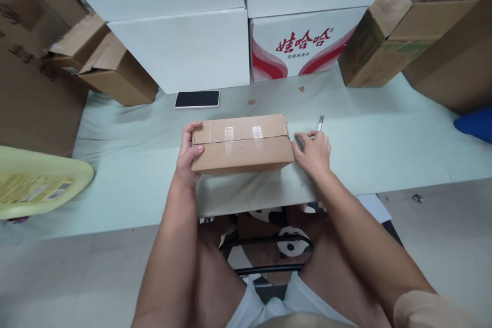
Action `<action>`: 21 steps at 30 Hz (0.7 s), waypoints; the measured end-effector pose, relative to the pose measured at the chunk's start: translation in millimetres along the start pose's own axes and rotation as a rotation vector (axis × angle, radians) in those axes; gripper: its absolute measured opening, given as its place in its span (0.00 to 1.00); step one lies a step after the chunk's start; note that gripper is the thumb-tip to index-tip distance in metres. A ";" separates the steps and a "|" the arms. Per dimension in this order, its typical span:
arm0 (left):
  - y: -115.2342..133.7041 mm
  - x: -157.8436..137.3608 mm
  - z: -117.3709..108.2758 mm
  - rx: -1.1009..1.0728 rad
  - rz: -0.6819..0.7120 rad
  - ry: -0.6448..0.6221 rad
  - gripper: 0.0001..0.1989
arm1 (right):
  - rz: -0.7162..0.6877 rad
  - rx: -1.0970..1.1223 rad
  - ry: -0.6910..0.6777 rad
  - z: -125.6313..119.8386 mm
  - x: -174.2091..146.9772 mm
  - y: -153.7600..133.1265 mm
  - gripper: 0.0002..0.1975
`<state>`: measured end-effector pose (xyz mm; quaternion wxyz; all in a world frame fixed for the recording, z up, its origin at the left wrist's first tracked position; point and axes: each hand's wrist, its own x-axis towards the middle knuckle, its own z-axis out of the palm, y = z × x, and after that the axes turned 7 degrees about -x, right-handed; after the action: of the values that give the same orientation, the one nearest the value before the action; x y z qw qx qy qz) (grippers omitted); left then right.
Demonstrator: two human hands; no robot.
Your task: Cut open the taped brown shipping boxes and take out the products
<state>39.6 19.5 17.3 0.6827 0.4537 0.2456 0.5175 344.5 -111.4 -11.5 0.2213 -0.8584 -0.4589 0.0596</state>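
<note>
A small brown cardboard box (246,151) sits at the middle of the table, clear tape across the seam of its upper face. My left hand (189,154) grips its left end, thumb on the near panel and fingers around the far side. At the box's right end is my right hand (314,154), fingers curled and close to the cardboard. A slim silvery tool (320,122), apparently a utility knife, sticks out beyond those fingers. Most of its handle is hidden by the hand.
A phone (197,99) lies behind the box on the pale green tabletop (126,164). White cartons (184,51) are stacked at the back. Open cardboard boxes (126,74) stand left, another (372,56) right. A yellow-green jug (42,184) is at the left edge; cardboard scraps (251,101) lie behind.
</note>
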 end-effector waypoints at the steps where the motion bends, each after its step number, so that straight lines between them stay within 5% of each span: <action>1: -1.3 -2.0 0.2 -0.009 0.015 0.007 0.30 | 0.019 -0.083 -0.023 -2.6 1.3 2.4 0.21; 7: -6.5 -13.6 3.8 -0.027 0.071 0.004 0.28 | 0.160 -0.201 -0.035 -24.0 4.9 16.3 0.26; 15: -5.3 -21.3 10.5 -0.038 0.063 0.029 0.29 | 0.272 -0.352 -0.300 -43.2 7.6 19.3 0.29; 18: -6.1 -26.9 10.7 -0.011 0.072 0.032 0.29 | 0.247 -0.095 -0.181 -39.1 8.8 13.4 0.26; 21: -5.1 -33.7 11.5 0.010 0.062 0.037 0.30 | 0.228 0.593 0.000 -47.5 7.4 -1.9 0.19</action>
<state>39.7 -16.3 13.6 0.6593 0.4548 0.2468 0.5455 361.8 -119.9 32.6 0.4536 -0.8025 -0.3223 0.2152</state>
